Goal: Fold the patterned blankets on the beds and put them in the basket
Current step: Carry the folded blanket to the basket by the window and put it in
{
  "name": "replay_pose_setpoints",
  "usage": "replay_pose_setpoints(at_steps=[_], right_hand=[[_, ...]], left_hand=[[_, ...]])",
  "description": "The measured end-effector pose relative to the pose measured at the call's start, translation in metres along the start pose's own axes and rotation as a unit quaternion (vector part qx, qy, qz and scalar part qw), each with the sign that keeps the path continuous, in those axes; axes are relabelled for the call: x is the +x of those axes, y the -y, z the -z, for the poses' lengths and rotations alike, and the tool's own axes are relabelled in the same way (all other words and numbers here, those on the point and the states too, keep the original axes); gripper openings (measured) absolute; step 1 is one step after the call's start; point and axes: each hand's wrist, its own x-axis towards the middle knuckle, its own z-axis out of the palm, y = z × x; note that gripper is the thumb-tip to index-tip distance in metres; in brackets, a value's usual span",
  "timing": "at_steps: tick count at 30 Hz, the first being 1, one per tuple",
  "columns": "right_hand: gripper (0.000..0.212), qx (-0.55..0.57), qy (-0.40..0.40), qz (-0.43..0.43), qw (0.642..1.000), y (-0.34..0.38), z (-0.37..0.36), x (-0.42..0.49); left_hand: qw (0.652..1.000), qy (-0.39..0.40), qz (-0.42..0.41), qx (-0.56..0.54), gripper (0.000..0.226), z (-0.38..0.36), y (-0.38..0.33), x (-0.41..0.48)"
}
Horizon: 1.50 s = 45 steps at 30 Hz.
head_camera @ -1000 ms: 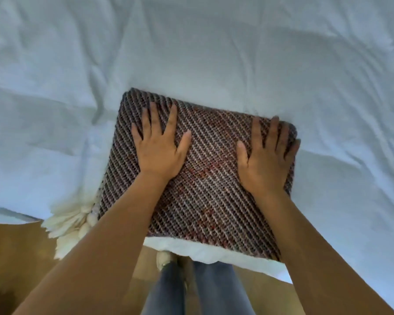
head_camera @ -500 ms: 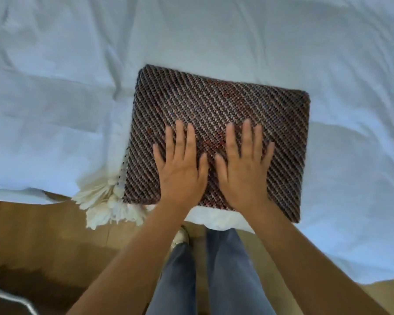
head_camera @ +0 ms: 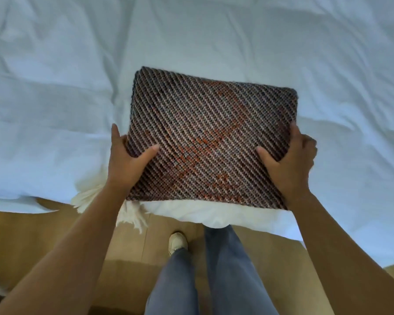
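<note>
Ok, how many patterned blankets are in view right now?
1. The folded patterned blanket sits at the near edge of the bed, left hand and right hand gripping its sides. Others may lie outside the view.

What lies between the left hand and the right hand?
Only the folded patterned blanket, seen in the head view: the left hand grips one side edge, the right hand the other.

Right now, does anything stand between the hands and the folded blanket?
Nothing visible does. The left hand and right hand grip the folded blanket by its side edges, thumbs on top. The basket is out of view.
</note>
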Motion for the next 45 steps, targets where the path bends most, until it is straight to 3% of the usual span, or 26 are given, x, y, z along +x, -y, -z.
replay_pose_setpoints(at_steps=[3,6,11,15,20,26,28,34,39,42,45], right_hand=[[0.095,0.145,0.094,-0.144,0.974,-0.002,0.004,0.000],[0.073,0.242,0.138,-0.191,0.941,0.007,0.014,-0.005],[0.064,0.250,0.064,-0.168,0.951,0.018,0.060,-0.056],[0.061,0.255,0.003,-0.173,0.951,-0.004,0.114,-0.124],[0.057,0.291,-0.109,-0.232,0.922,-0.065,0.200,-0.195],[0.042,0.394,-0.254,-0.315,0.825,-0.172,0.296,-0.291],[0.041,0.396,-0.290,-0.347,0.799,-0.213,0.323,-0.327],[0.045,0.401,-0.392,-0.410,0.719,-0.310,0.388,-0.425],[0.059,0.467,-0.471,-0.461,0.590,-0.366,0.422,-0.501],[0.053,0.524,-0.473,-0.492,0.510,-0.399,0.438,-0.542],[0.042,0.510,-0.488,-0.516,0.485,-0.430,0.450,-0.573]], left_hand=[[0.993,0.039,0.092,-0.058,0.116,0.005,-0.021,0.019],[0.994,0.062,0.079,-0.045,0.093,0.006,-0.036,0.015],[0.995,0.077,0.030,-0.052,0.067,0.028,-0.061,-0.035],[0.993,0.108,-0.032,-0.026,0.064,0.025,-0.091,-0.100],[0.972,0.204,-0.115,-0.014,0.061,-0.022,-0.151,-0.180],[0.911,0.340,-0.231,0.029,0.060,-0.134,-0.232,-0.297],[0.885,0.379,-0.267,0.037,0.048,-0.176,-0.250,-0.344],[0.817,0.496,-0.293,0.034,0.034,-0.277,-0.279,-0.477],[0.753,0.571,-0.320,0.066,0.031,-0.349,-0.294,-0.578],[0.704,0.614,-0.343,0.101,0.031,-0.395,-0.298,-0.635],[0.663,0.651,-0.351,0.117,0.035,-0.438,-0.296,-0.686]])
